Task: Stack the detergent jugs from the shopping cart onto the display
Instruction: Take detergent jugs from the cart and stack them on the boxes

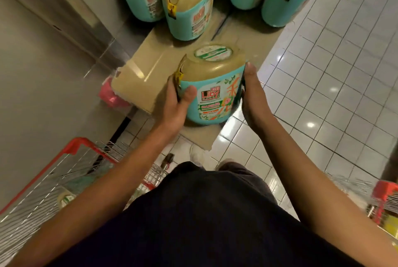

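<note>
A teal detergent jug [212,92] with a tan top and a Liby label stands on the near end of the cardboard display base [142,68]. My left hand [177,103] grips its left side, thumb across the label. My right hand [251,94] presses flat against its right side. Several more teal jugs [187,6] stand in a group at the far end of the base. The red wire shopping cart [71,172] is at my lower left, with the tan top of another jug [65,199] showing inside it.
A grey metal wall [43,55] runs along the left of the display. White floor tiles [333,68] spread out to the right. A second red cart [383,200] sits at the lower right. A pink object [111,94] lies beside the base's near left corner.
</note>
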`<move>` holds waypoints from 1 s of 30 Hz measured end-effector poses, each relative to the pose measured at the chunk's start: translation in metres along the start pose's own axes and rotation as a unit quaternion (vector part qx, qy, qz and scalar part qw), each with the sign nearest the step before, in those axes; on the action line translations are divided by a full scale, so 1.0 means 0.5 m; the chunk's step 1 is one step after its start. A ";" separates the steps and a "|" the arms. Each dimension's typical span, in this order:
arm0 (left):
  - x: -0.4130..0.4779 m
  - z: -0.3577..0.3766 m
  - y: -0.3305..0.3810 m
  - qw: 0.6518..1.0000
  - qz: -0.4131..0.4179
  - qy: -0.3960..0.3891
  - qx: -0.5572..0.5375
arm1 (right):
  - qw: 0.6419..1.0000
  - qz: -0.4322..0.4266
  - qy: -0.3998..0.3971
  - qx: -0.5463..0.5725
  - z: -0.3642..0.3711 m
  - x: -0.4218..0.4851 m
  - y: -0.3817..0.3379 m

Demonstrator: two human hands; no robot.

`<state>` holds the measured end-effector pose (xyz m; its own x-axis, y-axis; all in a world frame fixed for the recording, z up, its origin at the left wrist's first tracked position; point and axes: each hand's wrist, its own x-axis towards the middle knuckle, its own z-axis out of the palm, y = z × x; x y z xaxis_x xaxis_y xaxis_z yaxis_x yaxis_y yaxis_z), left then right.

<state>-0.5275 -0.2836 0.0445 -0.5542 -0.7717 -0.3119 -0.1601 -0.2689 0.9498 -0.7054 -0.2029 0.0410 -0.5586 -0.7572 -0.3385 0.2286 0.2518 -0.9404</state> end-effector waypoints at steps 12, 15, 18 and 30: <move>0.153 0.072 -0.063 0.999 0.022 0.047 -0.017 | 0.998 0.017 0.047 0.028 -0.002 0.214 -0.015; 0.200 0.089 -0.052 0.998 0.019 0.056 -0.019 | 0.998 0.019 0.048 0.046 -0.003 0.253 -0.032; 0.243 0.098 -0.044 0.998 0.033 0.058 -0.020 | 0.996 -0.002 0.037 0.076 -0.005 0.290 -0.042; 0.300 0.123 -0.031 0.990 0.065 0.128 -0.003 | 0.997 -0.048 -0.004 0.057 -0.035 0.354 -0.040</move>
<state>-0.6584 -0.3596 -0.0155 -0.3451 -0.9202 -0.1850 -0.0963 -0.1613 0.9822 -0.8227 -0.3314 -0.0004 -0.5768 -0.7790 -0.2458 0.2635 0.1074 -0.9587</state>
